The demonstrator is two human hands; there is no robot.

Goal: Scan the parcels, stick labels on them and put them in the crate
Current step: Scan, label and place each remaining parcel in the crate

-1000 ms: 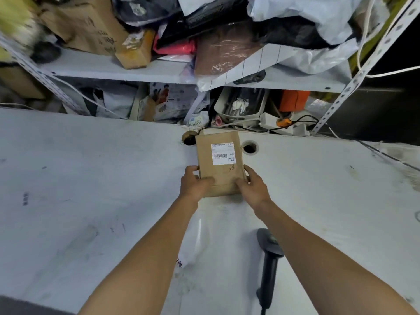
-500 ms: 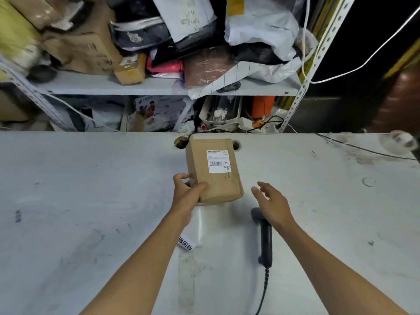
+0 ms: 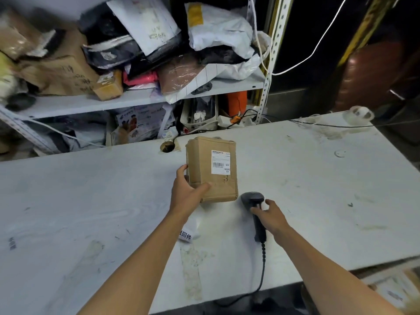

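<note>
Cardboard, stiff and light by my guess: the parcel sat tilted above the counter, my left hand gripping its lower left corner. My right hand curled round the scanner handle, the proper hold.

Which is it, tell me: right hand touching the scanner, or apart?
Touching. The head view shows the right hand on the scanner: its fingers wrap the handle just below the head, with no gap visible.
</note>
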